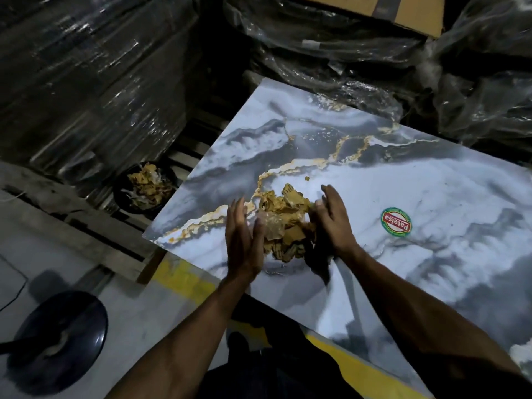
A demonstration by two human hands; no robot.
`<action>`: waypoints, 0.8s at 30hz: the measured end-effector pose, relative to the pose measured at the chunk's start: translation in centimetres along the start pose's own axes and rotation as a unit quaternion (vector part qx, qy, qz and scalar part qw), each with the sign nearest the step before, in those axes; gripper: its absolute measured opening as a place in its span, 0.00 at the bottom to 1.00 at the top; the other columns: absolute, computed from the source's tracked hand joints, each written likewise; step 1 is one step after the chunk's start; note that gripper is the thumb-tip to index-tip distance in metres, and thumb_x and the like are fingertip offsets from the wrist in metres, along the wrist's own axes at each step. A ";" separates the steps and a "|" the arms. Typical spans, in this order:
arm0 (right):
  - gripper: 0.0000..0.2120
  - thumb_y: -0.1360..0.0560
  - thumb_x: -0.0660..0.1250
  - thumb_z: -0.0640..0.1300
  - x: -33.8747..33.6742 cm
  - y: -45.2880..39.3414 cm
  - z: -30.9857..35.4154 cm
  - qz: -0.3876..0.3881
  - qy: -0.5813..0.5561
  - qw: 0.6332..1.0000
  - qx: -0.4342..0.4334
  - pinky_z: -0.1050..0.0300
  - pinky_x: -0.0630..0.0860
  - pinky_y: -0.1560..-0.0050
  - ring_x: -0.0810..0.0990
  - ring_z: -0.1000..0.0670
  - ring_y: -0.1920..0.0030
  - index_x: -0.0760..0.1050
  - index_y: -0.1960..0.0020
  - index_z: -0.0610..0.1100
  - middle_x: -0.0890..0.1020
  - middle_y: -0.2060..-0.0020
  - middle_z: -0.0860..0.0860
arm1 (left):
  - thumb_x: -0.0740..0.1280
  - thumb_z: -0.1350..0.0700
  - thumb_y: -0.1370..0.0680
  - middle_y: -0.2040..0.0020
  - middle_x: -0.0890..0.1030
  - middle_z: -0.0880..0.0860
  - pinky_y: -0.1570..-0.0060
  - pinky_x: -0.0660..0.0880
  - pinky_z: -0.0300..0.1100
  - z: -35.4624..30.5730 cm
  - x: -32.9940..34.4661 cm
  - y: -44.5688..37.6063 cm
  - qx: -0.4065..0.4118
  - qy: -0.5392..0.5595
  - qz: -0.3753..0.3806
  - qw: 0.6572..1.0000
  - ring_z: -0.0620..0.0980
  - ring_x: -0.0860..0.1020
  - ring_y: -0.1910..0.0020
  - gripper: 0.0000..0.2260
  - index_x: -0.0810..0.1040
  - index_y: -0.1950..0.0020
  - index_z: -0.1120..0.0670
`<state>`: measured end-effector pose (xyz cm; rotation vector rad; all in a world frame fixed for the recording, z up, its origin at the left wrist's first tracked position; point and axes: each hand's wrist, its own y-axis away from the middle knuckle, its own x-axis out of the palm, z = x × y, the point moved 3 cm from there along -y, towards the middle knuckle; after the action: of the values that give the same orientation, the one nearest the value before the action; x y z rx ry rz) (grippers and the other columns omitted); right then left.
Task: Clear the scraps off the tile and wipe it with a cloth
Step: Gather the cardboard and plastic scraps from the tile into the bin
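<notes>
Lying tilted across the right half of the view is a large glossy tile (403,180) printed with a grey, white and gold marble pattern, its near left corner jutting over a wooden pallet (86,234). Behind it, stacks wrapped in dark shiny plastic film (86,82) fill the upper left, with more crumpled film (475,82) and a brown cardboard box (408,10) along the top right. The pale concrete floor (129,312) shows a yellow painted stripe (184,277) running beneath the tile's near edge, and a round black disc (57,344) lies on the floor at lower left.

A black round bowl (145,187) sits just beyond the tile's left edge, holding tan and whitish scraps. On the tile itself, a heap of tan cardboard and clear plastic scraps (285,223) lies near the middle of its left part.

The left hand (244,240) stands on edge against the heap's left side, fingers straight and close together. The right hand (334,220) presses in from the heap's right side, fingers extended and slightly spread. The heap sits between both palms.

A round red and green sticker (396,222) is stuck on the tile, right of the right hand.
</notes>
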<state>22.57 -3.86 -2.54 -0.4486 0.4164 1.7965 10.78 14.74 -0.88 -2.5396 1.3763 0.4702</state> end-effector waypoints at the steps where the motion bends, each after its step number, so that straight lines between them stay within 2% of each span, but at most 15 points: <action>1: 0.33 0.24 0.52 0.64 0.3 -1.2 0.2 0.024 0.007 1.000 -0.006 0.43 0.56 0.24 0.57 0.50 0.23 0.62 0.25 0.47 0.61 0.24 0.47 | 0.53 0.33 0.23 0.23 0.57 0.47 0.26 0.57 0.49 0.0 0.3 0.5 0.023 -0.038 -0.010 0.999 0.44 0.55 0.24 0.35 0.57 0.23 0.52; 4: 0.32 0.23 0.52 0.63 1.3 -4.3 1.4 0.105 0.051 0.992 -0.036 0.43 0.52 0.23 0.53 0.50 0.22 0.62 0.24 0.49 0.58 0.22 0.48 | 0.57 0.36 0.23 0.20 0.52 0.53 0.24 0.51 0.50 0.0 1.8 2.2 0.075 -0.165 -0.002 0.983 0.49 0.47 0.21 0.35 0.53 0.22 0.51; 8: 0.30 0.21 0.49 0.58 2.5 -6.3 3.1 0.190 0.174 0.955 -0.143 0.49 0.50 0.23 0.56 0.44 0.23 0.66 0.26 0.43 0.62 0.24 0.42 | 0.62 0.33 0.26 0.20 0.51 0.56 0.24 0.48 0.52 0.2 3.7 2.5 0.106 -0.302 0.037 0.947 0.56 0.48 0.21 0.42 0.53 0.21 0.54; 10: 0.30 0.22 0.47 0.59 2.6 -6.5 3.4 0.210 0.220 0.935 -0.185 0.45 0.56 0.25 0.60 0.41 0.24 0.71 0.29 0.44 0.65 0.26 0.41 | 0.63 0.33 0.28 0.20 0.52 0.57 0.25 0.47 0.53 0.7 3.7 1.6 0.105 -0.336 0.053 0.935 0.58 0.48 0.21 0.43 0.53 0.21 0.54; 12: 0.28 0.22 0.48 0.60 2.4 -6.3 2.8 0.221 0.239 0.923 -0.204 0.42 0.61 0.28 0.63 0.39 0.26 0.74 0.32 0.46 0.69 0.27 0.43 | 0.65 0.38 0.28 0.21 0.54 0.56 0.25 0.49 0.54 1.2 3.0 0.5 0.109 -0.348 0.061 0.929 0.57 0.48 0.21 0.40 0.54 0.22 0.53; 15: 0.27 0.22 0.50 0.59 1.9 -5.3 1.9 0.229 0.217 0.929 -0.193 0.41 0.62 0.28 0.63 0.39 0.26 0.76 0.34 0.44 0.69 0.28 0.44 | 0.67 0.44 0.28 0.21 0.54 0.55 0.24 0.50 0.57 1.9 1.5 -1.4 0.106 -0.347 0.072 0.929 0.55 0.48 0.21 0.40 0.53 0.21 0.51; 18: 0.29 0.21 0.50 0.60 1.2 -3.9 1.5 0.208 0.194 0.943 -0.173 0.43 0.60 0.27 0.60 0.41 0.25 0.74 0.33 0.42 0.67 0.26 0.43 | 0.66 0.45 0.30 0.20 0.51 0.55 0.26 0.54 0.59 1.5 0.8 -3.1 0.112 -0.295 0.121 0.941 0.55 0.49 0.21 0.41 0.47 0.22 0.47; 21: 0.25 0.20 0.53 0.56 -0.1 -2.3 1.6 0.112 0.058 0.989 -0.083 0.50 0.59 0.26 0.61 0.47 0.25 0.73 0.33 0.42 0.67 0.27 0.46 | 0.64 0.45 0.28 0.20 0.49 0.53 0.29 0.60 0.53 1.0 -0.3 -4.4 0.125 -0.195 0.159 0.960 0.49 0.51 0.22 0.38 0.47 0.22 0.40; 23: 0.19 0.19 0.56 0.51 -1.0 -0.5 1.3 0.039 -0.012 0.999 -0.026 0.48 0.60 0.25 0.63 0.50 0.26 0.73 0.33 0.44 0.69 0.31 0.51 | 0.56 0.36 0.25 0.20 0.51 0.50 0.30 0.58 0.45 0.9 -1.1 -5.5 0.110 -0.136 0.159 0.972 0.41 0.51 0.24 0.33 0.51 0.22 0.41; 24: 0.19 0.19 0.56 0.51 -1.1 0.6 0.9 0.011 -0.030 1.000 0.001 0.47 0.60 0.25 0.63 0.50 0.26 0.72 0.33 0.45 0.69 0.31 0.52 | 0.51 0.31 0.25 0.20 0.52 0.49 0.29 0.56 0.43 0.8 -1.2 -6.1 0.091 -0.123 0.163 0.975 0.39 0.51 0.25 0.34 0.52 0.22 0.43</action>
<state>22.20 -4.49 -1.14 -0.3896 0.3838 1.8251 15.16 19.28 -0.93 -2.0382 1.6585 0.6579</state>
